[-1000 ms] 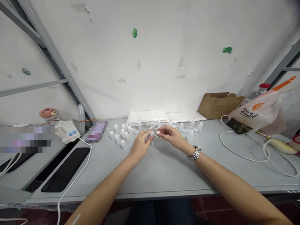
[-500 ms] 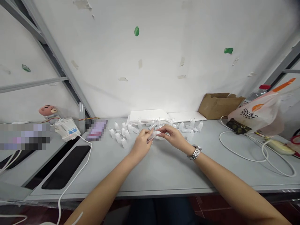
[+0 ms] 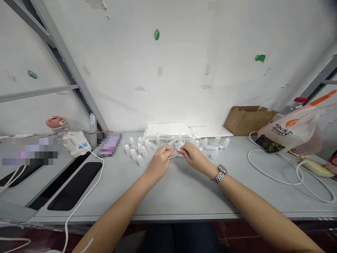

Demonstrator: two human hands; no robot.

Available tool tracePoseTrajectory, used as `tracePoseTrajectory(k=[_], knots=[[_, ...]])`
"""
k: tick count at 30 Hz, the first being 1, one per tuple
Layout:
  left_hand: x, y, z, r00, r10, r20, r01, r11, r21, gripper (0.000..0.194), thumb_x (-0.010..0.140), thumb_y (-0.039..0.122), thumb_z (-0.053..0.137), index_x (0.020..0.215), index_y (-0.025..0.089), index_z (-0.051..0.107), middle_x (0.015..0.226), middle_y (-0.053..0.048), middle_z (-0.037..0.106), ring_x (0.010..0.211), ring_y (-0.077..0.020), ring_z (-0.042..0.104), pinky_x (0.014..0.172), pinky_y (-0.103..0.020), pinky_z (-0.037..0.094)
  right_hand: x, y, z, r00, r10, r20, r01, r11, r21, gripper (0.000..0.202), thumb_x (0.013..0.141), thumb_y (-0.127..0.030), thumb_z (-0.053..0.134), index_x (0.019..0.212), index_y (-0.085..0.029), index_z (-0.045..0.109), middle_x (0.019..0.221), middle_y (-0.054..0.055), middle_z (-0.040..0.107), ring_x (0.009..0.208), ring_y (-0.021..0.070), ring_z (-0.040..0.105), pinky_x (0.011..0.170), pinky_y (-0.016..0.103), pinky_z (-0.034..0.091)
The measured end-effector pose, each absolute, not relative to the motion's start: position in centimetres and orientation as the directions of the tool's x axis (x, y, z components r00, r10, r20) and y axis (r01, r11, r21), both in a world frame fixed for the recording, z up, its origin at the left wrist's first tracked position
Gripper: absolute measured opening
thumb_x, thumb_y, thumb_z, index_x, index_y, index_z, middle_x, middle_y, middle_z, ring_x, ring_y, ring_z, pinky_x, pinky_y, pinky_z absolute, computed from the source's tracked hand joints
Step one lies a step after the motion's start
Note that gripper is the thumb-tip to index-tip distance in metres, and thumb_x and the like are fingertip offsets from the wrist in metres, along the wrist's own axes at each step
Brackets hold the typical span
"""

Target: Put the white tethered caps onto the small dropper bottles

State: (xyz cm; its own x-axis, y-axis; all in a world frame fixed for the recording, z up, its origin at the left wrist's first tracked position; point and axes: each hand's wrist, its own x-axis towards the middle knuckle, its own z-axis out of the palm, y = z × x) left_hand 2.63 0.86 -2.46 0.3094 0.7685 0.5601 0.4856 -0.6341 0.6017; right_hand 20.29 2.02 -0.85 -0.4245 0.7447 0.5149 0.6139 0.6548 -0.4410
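Close together above the grey desk, my hands meet over one small translucent squeeze bottle [image 3: 173, 153]. My left hand [image 3: 158, 163] is closed around its body, and the fingers cover much of it. The fingertips of my right hand [image 3: 195, 157] pinch at its top end; whether they hold the cap or the nozzle is too small to tell. Left of my hands stand several similar bottles [image 3: 140, 161] with thin nozzles and looped caps. More bottles [image 3: 214, 153] stand or lie to the right, and others are partly hidden behind my fingers.
White sheets [image 3: 168, 130] are stacked against the wall, beside an open cardboard box [image 3: 249, 121]. A plastic bag [image 3: 292, 128] and a looped white cable [image 3: 273, 178] occupy the right side. On the left lie a black flat tray [image 3: 76, 186], a phone [image 3: 110, 144] and a white device [image 3: 77, 143].
My right fingers have curled in closer to the bottle's top, and its wrist has turned slightly. The left hand keeps its hold. The whole view has shifted a little.
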Motion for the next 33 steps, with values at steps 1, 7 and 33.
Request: tracePoseTrajectory(k=[1,7,33], knots=[[2.7,0.8,-2.4,0.306,0.761,0.572,0.49,-0.641,0.591,0.05,0.072,0.001,0.04,0.111,0.026,0.059,0.087,-0.005,0.055,0.086,-0.0171,0.055,0.076,-0.035,0.053,20.3,2.0,-0.9,-0.405,0.764,0.503,0.62,0.634,-0.463,0.027,0.09,-0.028,0.038,0.071,-0.017,0.052,0.07,0.004,0.054,0.069,0.0158,0.049,0.065,0.029,0.041],[2.7,0.8,-2.5,0.268,0.773,0.575,0.518,-0.619,0.59,0.046,0.075,0.002,0.042,0.113,0.023,0.057,0.09,-0.004,0.056,0.083,-0.015,0.057,0.074,-0.033,0.054,20.6,2.0,-0.3,-0.394,0.814,0.427,0.416,0.572,-0.707,0.017,0.085,-0.031,0.049,0.095,-0.019,0.057,0.079,0.003,0.06,0.069,0.0133,0.055,0.063,0.026,0.044],[3.2,0.5,-2.7,0.22,0.744,0.631,0.703,-0.569,0.427,0.028,0.08,0.016,0.052,0.106,0.022,0.06,0.082,-0.002,0.059,0.077,-0.0147,0.057,0.068,-0.028,0.048,19.9,1.6,-0.4,-0.347,0.882,0.318,0.33,0.432,-0.839,0.021,0.084,-0.039,0.048,0.086,-0.019,0.054,0.067,0.0,0.056,0.063,0.0128,0.053,0.062,0.027,0.041]])
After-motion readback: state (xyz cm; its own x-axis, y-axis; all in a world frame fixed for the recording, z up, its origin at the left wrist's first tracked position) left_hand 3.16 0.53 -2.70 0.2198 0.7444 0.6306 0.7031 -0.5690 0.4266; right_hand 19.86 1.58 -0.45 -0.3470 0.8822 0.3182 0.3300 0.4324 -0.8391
